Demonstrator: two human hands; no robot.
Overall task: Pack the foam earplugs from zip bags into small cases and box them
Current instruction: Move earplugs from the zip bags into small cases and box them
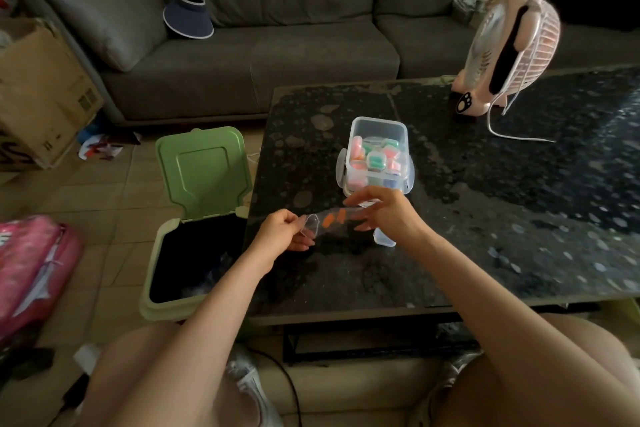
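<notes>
Over the table (485, 218) near its front edge, pinching one end of the zip bag (313, 224) in the left hand (280, 234), gripping the other end in the right hand (388, 215), fingers curled; orange earplugs (334, 219) inside, just before the clear box (379, 125).

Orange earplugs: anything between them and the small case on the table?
Yes: the zip bag itself. The earplugs sit inside its clear film, held above the table between left hand and right hand. The small case lies just below the right hand, partly hidden by it; whether its lid is open cannot be told.
</notes>
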